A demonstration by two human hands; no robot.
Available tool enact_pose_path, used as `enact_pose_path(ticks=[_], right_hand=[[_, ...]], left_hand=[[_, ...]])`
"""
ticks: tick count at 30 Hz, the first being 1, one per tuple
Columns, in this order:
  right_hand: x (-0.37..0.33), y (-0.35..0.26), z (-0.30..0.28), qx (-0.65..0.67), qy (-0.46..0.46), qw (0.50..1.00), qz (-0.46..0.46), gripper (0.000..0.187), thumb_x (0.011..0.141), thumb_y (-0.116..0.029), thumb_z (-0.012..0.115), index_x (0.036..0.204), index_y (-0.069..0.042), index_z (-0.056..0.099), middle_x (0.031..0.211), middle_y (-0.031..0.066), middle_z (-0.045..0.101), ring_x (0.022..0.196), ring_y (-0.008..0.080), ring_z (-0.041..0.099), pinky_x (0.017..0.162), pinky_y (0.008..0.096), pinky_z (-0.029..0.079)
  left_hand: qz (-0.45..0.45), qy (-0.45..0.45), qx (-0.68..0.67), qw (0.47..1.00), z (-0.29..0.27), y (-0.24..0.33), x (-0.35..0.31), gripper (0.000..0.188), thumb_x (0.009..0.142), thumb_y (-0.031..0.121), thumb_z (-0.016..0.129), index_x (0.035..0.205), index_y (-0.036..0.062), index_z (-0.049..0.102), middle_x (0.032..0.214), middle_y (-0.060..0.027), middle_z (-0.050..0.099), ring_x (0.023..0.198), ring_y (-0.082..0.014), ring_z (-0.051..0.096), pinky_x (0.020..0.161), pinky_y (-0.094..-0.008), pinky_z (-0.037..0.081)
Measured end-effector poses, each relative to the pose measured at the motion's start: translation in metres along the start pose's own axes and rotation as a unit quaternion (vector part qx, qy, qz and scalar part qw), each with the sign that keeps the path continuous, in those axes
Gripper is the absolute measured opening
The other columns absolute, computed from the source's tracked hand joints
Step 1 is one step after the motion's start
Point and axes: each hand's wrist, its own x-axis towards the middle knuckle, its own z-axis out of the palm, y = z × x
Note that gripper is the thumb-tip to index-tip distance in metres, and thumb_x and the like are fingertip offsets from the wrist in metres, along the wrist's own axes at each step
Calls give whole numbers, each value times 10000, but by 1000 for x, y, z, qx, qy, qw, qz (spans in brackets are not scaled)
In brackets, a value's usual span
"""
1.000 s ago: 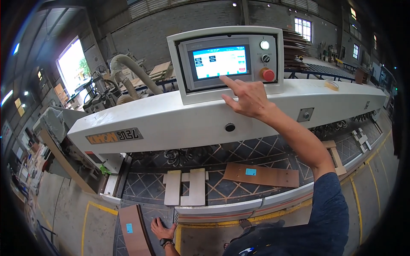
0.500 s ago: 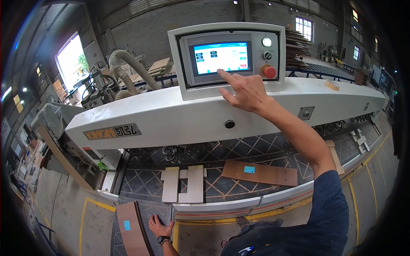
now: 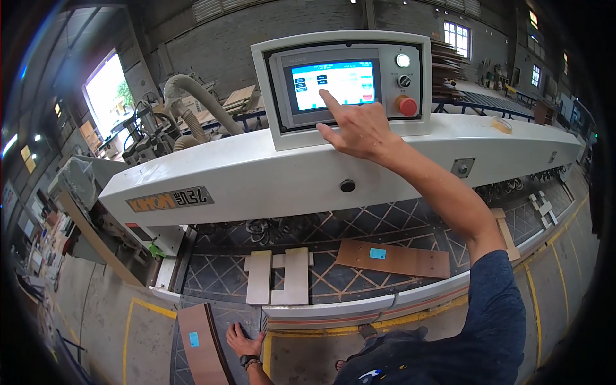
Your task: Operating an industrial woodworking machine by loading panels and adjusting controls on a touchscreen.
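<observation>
My right hand [image 3: 360, 129] reaches up to a touchscreen [image 3: 346, 83] in a white-framed control box [image 3: 274, 102]. Its index finger points at the lower middle of the lit screen, thumb held apart; whether the fingertip touches is hard to tell. Nothing is in that hand. Low in the view, my left hand [image 3: 244, 342] lies with fingers spread on a dark surface, also empty. Just left of it are brown boards [image 3: 204, 360], the upper one carrying a blue label.
Behind the screen box runs a long white machine beam [image 3: 282, 170]. A red emergency button [image 3: 407, 105] sits beside the screen. On the dark patterned bed lie pale wooden pieces [image 3: 295, 273] and a brown labelled board [image 3: 417, 262]. A grey hose [image 3: 205, 102] curves behind.
My right index fingertip has shifted left and slightly up across the screen. The left hand stays by the boards, and the view has moved slightly.
</observation>
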Motion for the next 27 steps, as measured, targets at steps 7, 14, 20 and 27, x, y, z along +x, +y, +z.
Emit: enact_pose_path(ticks=[7,14,20,27], right_hand=[[4,5,0,-16,-10,1000,6,695,924,-442,595,1492,-84,415,619,82,646,524,254,622,525,391,478],[8,12,-5,-8,6,999,36,698,927,-444,590,1495,-83,405,623,88,647,522,261,619,519,396,471],[7,18,-3,-3,26,999,33,685,933,-434,586,1488,-74,408,630,92,652,524,266,624,515,401,467],[3,20,0,-15,35,999,16,675,927,-428,596,1477,-74,428,614,78,648,512,257,617,501,398,455]], left_hand=[[-9,-5,0,1000,-3,3,1,947,534,436,900,1305,11,551,1372,-202,499,1294,-409,430,1098,-523,343],[-9,3,0,1000,-2,5,1,951,527,444,898,1300,8,556,1371,-204,501,1292,-411,430,1097,-525,344],[-3,2,5,1000,-1,2,0,956,535,461,888,1306,6,553,1378,-205,496,1292,-410,430,1097,-527,342],[3,6,-2,1000,-2,3,1,946,542,455,881,1306,3,554,1368,-208,500,1285,-410,434,1095,-526,339]])
